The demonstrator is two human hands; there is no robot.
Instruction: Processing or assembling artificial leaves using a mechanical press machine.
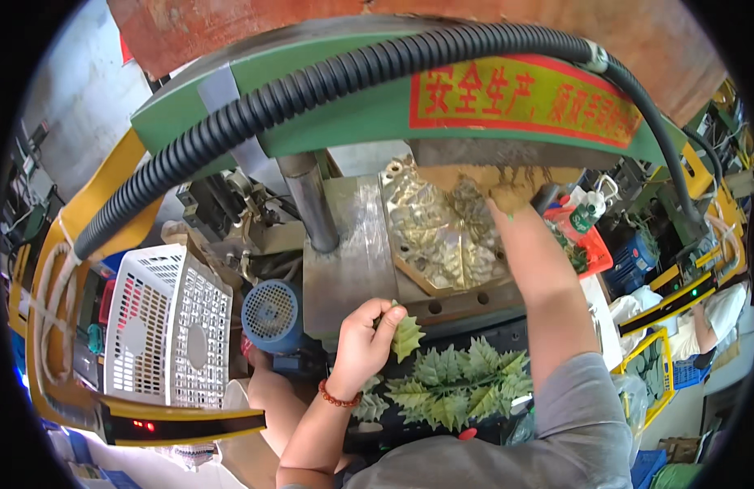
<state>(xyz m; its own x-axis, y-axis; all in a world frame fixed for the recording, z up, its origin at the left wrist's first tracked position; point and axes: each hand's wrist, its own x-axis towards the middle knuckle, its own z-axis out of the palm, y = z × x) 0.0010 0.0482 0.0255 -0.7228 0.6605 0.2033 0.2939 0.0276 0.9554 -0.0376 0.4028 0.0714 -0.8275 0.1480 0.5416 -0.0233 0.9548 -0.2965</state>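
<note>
Head view: leaf (pixel 407 339) in left hand (pixel 365 336), right hand (pixel 510 198) well apart

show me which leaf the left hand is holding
The single green leaf hanging from the left hand, pinched at the thumb; the clustered leaves below it are not in that grip.
</note>
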